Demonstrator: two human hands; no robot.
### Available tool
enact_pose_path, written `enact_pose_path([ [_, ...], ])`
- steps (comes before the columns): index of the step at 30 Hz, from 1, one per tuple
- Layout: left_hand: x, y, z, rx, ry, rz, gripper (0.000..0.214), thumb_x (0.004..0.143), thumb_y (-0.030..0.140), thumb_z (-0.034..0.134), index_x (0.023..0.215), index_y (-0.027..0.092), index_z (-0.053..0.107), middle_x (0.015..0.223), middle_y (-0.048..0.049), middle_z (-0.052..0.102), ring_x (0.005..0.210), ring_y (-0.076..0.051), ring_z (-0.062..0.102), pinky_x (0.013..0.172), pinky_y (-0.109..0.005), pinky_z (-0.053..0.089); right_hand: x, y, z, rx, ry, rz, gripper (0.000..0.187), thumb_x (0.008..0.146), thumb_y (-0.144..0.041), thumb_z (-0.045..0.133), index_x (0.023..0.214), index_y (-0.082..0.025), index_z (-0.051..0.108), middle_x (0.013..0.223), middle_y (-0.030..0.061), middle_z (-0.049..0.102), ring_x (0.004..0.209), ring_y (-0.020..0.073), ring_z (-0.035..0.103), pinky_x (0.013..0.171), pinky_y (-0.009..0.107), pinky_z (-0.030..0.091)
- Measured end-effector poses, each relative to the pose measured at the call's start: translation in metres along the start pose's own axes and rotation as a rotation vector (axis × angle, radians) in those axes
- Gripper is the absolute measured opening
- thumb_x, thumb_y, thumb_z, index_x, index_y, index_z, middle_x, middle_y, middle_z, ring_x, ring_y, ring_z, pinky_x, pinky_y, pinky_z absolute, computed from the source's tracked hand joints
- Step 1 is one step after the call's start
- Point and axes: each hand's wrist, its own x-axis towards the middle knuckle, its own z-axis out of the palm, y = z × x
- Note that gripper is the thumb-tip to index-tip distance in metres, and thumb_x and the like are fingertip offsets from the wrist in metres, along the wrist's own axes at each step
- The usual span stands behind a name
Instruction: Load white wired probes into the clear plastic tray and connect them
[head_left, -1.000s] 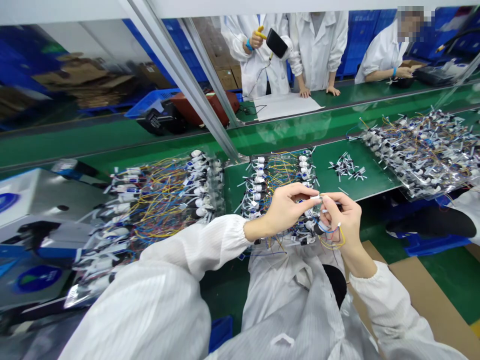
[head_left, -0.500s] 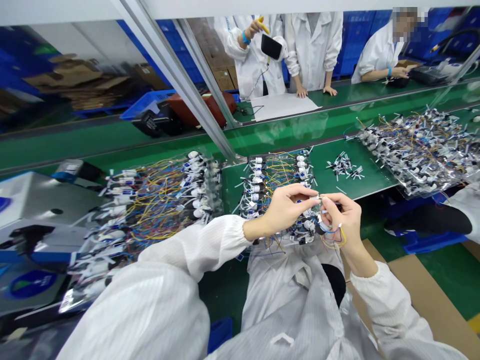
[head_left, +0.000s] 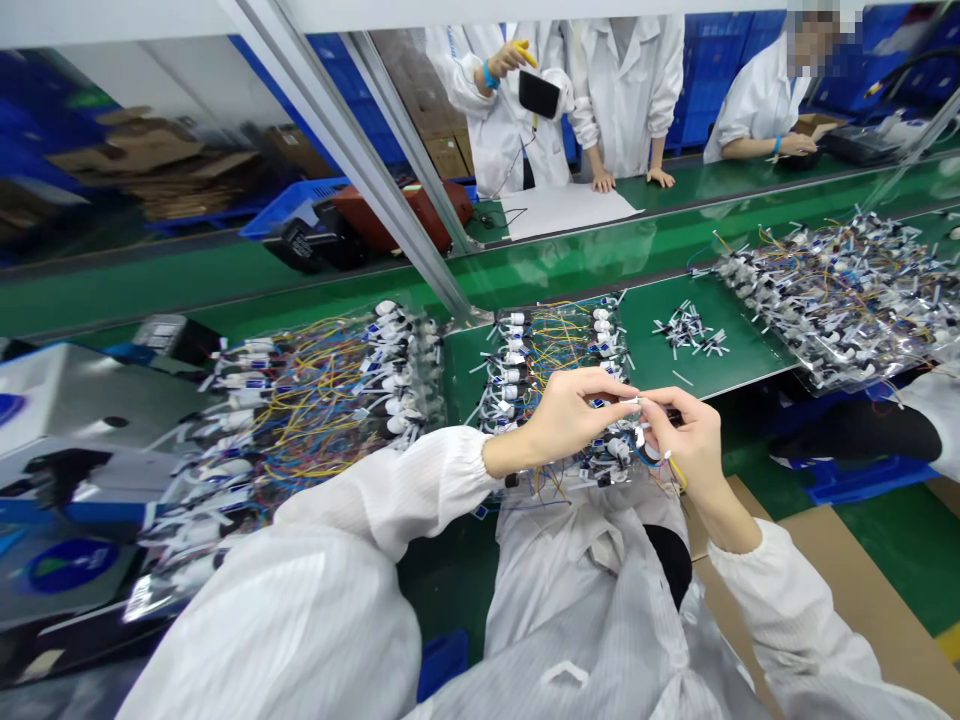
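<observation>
My left hand (head_left: 574, 415) is closed in a pinch on a small white piece (head_left: 636, 401). Right against it, my right hand (head_left: 688, 435) pinches the end of a wired part, its fingertips meeting those of the left. Thin wires (head_left: 675, 468), yellow among them, hang from a small white connector below the right fingers. The joint between the two pinches is mostly covered by fingers. Beneath both hands lies a batch of wired parts (head_left: 514, 362) in two columns, with white cylindrical ends and yellow and blue wires between them.
A larger batch of wired parts (head_left: 315, 400) lies on plastic at left, beside a grey machine (head_left: 90, 410). Short white strips (head_left: 686, 328) are heaped on the green bench (head_left: 645, 310). More wired parts (head_left: 847, 290) cover the right side. A metal post (head_left: 360, 150) slants across; co-workers are beyond.
The wires below my right hand have swung and bunched closer to the wrist. Both hands stay fingertip to fingertip, with only a slight shift of the fingers.
</observation>
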Motion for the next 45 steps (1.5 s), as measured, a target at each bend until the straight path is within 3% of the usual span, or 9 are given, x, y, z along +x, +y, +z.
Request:
enact_pose_path([
  [6, 0.001, -0.007, -0.002, 0.056, 0.001, 0.208, 0.011, 0.087, 0.028, 0.082, 0.096, 0.022, 0.083, 0.088, -0.0077, 0.081, 0.08, -0.018, 0.075, 0.075, -0.031, 0.058, 0.005, 0.002, -0.009, 0.078, -0.066, 0.061, 0.024, 0.086, -0.041, 0.081, 0.092, -0.018, 0.08, 0.071, 0.0029, 0.07, 0.051, 0.0112, 0.056, 0.046, 0.023, 0.044],
  [12, -0.002, -0.011, -0.001, 0.053, 0.001, 0.225, 0.01, 0.087, 0.03, 0.081, 0.095, 0.023, 0.083, 0.089, -0.0081, 0.082, 0.083, -0.019, 0.076, 0.078, -0.033, 0.061, 0.006, 0.009, -0.007, 0.201, -0.078, 0.155, 0.029, 0.082, -0.044, 0.085, 0.085, -0.017, 0.076, 0.065, 0.0007, 0.066, 0.043, 0.0093, 0.051, 0.042, 0.022, 0.04],
  [22, 0.003, -0.01, -0.004, 0.019, -0.069, 0.186, 0.017, 0.089, 0.033, 0.08, 0.101, 0.023, 0.083, 0.094, -0.0092, 0.08, 0.084, -0.018, 0.074, 0.077, -0.032, 0.06, 0.006, -0.001, -0.013, 0.087, -0.156, 0.099, 0.026, 0.086, -0.043, 0.081, 0.088, -0.018, 0.075, 0.07, 0.002, 0.069, 0.048, 0.0104, 0.054, 0.044, 0.022, 0.042],
  [28, -0.005, -0.011, 0.002, -0.262, 0.047, -0.039, 0.028, 0.087, 0.033, 0.082, 0.111, 0.02, 0.078, 0.108, -0.0095, 0.076, 0.096, -0.017, 0.072, 0.085, -0.029, 0.06, 0.005, 0.003, -0.006, 0.097, -0.125, 0.122, 0.024, 0.079, -0.039, 0.086, 0.085, -0.018, 0.076, 0.068, 0.0018, 0.069, 0.05, 0.0108, 0.055, 0.045, 0.022, 0.043],
  [31, -0.007, -0.011, 0.006, -0.409, 0.083, -0.191, 0.036, 0.084, 0.038, 0.084, 0.112, 0.019, 0.075, 0.105, -0.0081, 0.076, 0.089, -0.016, 0.072, 0.083, -0.03, 0.061, 0.004, 0.003, 0.0, 0.301, -0.119, 0.202, 0.029, 0.078, -0.043, 0.085, 0.09, -0.018, 0.077, 0.073, 0.0034, 0.072, 0.052, 0.0132, 0.059, 0.049, 0.026, 0.05],
  [34, -0.002, -0.012, 0.009, -0.547, 0.173, -0.326, 0.045, 0.08, 0.042, 0.087, 0.114, 0.018, 0.071, 0.097, -0.0049, 0.074, 0.078, -0.013, 0.069, 0.076, -0.029, 0.06, 0.004, -0.001, 0.009, 0.5, 0.004, 0.243, 0.032, 0.081, -0.047, 0.08, 0.097, -0.019, 0.076, 0.085, 0.006, 0.076, 0.056, 0.0143, 0.063, 0.054, 0.029, 0.054],
  [36, 0.0, -0.012, 0.013, -0.66, 0.204, -0.426, 0.048, 0.08, 0.044, 0.087, 0.116, 0.018, 0.069, 0.094, -0.0035, 0.072, 0.081, -0.014, 0.069, 0.075, -0.029, 0.06, 0.005, -0.003, 0.017, 0.497, 0.108, 0.215, 0.029, 0.081, -0.042, 0.08, 0.099, -0.02, 0.075, 0.084, 0.0046, 0.075, 0.057, 0.0134, 0.062, 0.054, 0.028, 0.054],
  [41, -0.002, -0.007, 0.026, -0.938, 0.131, -0.582, 0.06, 0.076, 0.05, 0.09, 0.123, 0.02, 0.067, 0.111, -0.0079, 0.072, 0.094, -0.016, 0.071, 0.082, -0.03, 0.058, 0.009, -0.001, 0.033, 0.355, 0.252, 0.108, 0.023, 0.085, -0.037, 0.079, 0.101, -0.021, 0.073, 0.09, 0.0047, 0.075, 0.069, 0.0154, 0.069, 0.064, 0.029, 0.058],
  [45, -0.007, -0.004, 0.033, -0.875, 0.021, -0.611, 0.049, 0.074, 0.043, 0.092, 0.109, 0.014, 0.074, 0.099, -0.0079, 0.075, 0.082, -0.012, 0.068, 0.073, -0.024, 0.052, 0.009, 0.001, 0.036, 0.216, 0.318, -0.033, 0.017, 0.087, -0.033, 0.079, 0.096, -0.02, 0.076, 0.098, 0.0077, 0.077, 0.089, 0.0196, 0.075, 0.082, 0.032, 0.061],
])
